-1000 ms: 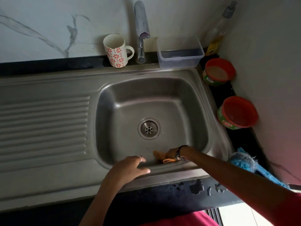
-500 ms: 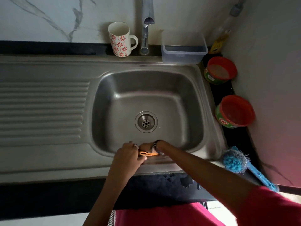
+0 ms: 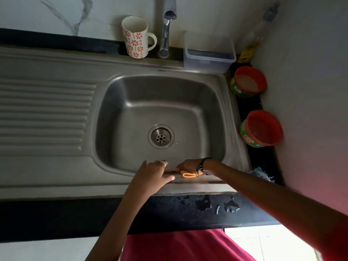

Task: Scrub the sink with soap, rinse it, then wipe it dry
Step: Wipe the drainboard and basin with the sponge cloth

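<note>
Head view, looking straight down at a stainless sink [image 3: 116,87]. Right hand [image 3: 188,166] reaching across at roughly 6 o'clock of the basin, fingers curling round an orange cloth [image 3: 185,174] and pressing it onto the front rim; probably drying that lip, judging by how dull and foam-free the bowl is looking. Left hand [image 3: 152,175] lying flat just beside it, fingers straight and fairly wide, holding nothing, likely just bracing on the steel while leaning in. A little loop of the cloth poking out near the right wrist.

Materials: brushed steel bowl with rounded corners, round drain [image 3: 161,136] dead centre, ribbed draining board at 9 o'clock. Cloth looking thin and floppy, so probably bunching easily. Glossy ceramic mug [image 3: 135,37] with red flowers at 12 o'clock, touching nothing, chrome tap [image 3: 166,31] right beside it, clear plastic tub [image 3: 209,55] around 1 o'clock. Two red-rimmed round tubs [image 3: 248,81] [image 3: 261,129] parked at 2 and 3 o'clock on the black counter, out of the splash zone presumably. Fuzzy blue brush [image 3: 260,174] peeking out at 4 o'clock. Wet patches showing on the counter edge at 5 o'clock, so probably still needing a wipe there too.
</note>
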